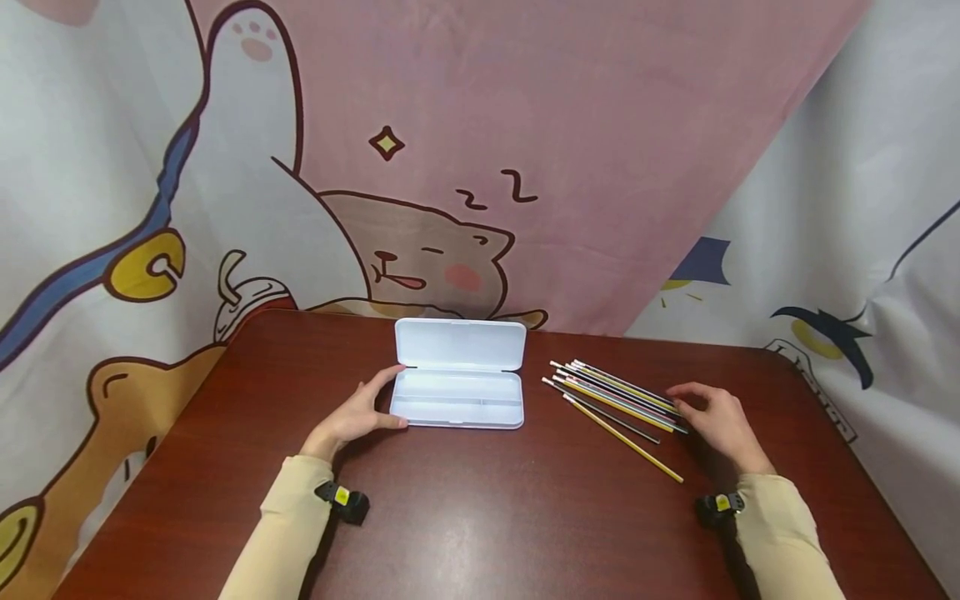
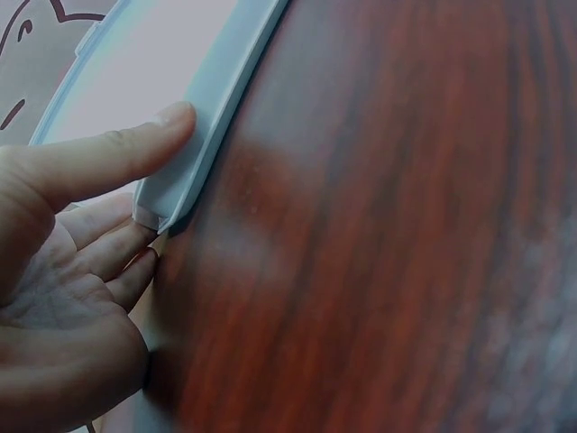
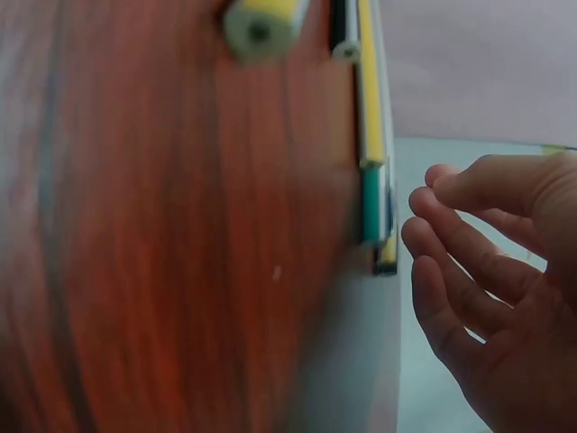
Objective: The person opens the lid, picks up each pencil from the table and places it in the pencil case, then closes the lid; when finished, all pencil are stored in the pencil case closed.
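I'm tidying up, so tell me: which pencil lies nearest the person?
The frontmost yellow pencil: its end splays away from the other pencils and sits lowest in the head view.

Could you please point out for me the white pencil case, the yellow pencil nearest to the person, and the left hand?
White pencil case (image 1: 457,386): head view, floor of its rear compartment.
Yellow pencil (image 1: 622,437): head view, middle of its shaft.
Left hand (image 1: 358,414): head view, back of the hand.
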A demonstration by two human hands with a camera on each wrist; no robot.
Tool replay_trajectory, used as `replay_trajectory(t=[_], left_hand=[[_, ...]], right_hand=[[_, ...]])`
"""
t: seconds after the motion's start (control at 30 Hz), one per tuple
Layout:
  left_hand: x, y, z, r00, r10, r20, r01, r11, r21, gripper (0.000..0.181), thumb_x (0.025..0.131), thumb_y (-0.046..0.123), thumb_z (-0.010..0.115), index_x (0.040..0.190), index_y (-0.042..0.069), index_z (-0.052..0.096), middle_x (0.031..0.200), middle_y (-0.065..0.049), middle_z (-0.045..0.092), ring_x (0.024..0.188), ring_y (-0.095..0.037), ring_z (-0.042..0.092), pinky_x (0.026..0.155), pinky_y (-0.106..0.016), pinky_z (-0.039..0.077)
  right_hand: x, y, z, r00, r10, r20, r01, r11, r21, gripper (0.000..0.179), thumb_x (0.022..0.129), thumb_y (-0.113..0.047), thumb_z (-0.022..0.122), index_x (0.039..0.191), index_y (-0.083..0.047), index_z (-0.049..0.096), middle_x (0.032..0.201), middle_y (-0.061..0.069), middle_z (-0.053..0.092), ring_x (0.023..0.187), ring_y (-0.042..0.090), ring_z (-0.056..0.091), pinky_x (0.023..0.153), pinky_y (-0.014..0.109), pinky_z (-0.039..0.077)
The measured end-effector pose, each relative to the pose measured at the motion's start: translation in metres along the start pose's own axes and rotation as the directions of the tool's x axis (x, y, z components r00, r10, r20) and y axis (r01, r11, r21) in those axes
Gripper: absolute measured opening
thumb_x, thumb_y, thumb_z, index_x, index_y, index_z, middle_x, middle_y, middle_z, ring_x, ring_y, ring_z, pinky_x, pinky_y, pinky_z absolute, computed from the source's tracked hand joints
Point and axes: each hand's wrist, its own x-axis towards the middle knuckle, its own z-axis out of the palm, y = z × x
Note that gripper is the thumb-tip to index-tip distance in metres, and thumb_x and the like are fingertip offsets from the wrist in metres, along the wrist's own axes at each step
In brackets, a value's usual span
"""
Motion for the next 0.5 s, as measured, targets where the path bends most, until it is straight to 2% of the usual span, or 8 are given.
replay_trajectory(t=[0.27, 0.43, 0.5], left_hand=[[0.001, 0.0, 0.001, 1.0, 0.006, -0.006, -0.006, 1.0, 0.022, 0.089, 0.074, 0.013, 0.082, 0.148, 0.013, 0.032, 0.154, -0.022, 0.022, 0.141, -0.047, -0.002, 0.107, -0.065, -0.008], [0.0, 0.0, 0.0, 1.0, -0.005, -0.011, 0.005, 1.0, 0.026, 0.088, 0.075, 0.013, 0.081, 0.148, 0.013, 0.033, 0.154, -0.021, 0.022, 0.142, -0.045, -0.001, 0.108, -0.064, -0.008], [0.0, 0.0, 0.0, 1.0, -0.016, -0.009, 0.016, 1.0, 0.022, 0.088, 0.075, 0.013, 0.081, 0.149, 0.014, 0.032, 0.155, -0.02, 0.021, 0.142, -0.045, -0.004, 0.108, -0.065, -0.007]], right_hand=[[0.001, 0.017, 0.003, 0.996, 0.072, 0.055, -0.075, 0.996, 0.045, 0.018, 0.091, -0.005, 0.065, 0.108, 0.001, 0.069, 0.107, 0.023, 0.065, 0.091, 0.03, 0.056, 0.073, 0.039, 0.044], [0.003, 0.023, 0.004, 0.99, 0.113, 0.08, -0.119, 0.99, 0.081, 0.019, 0.092, -0.007, 0.064, 0.109, 0.0, 0.069, 0.105, 0.02, 0.066, 0.088, 0.022, 0.055, 0.071, 0.031, 0.043], [0.004, 0.025, 0.004, 0.989, 0.113, 0.098, -0.125, 0.985, 0.121, 0.02, 0.092, -0.006, 0.063, 0.109, 0.002, 0.068, 0.104, 0.019, 0.066, 0.084, 0.018, 0.053, 0.066, 0.027, 0.041]])
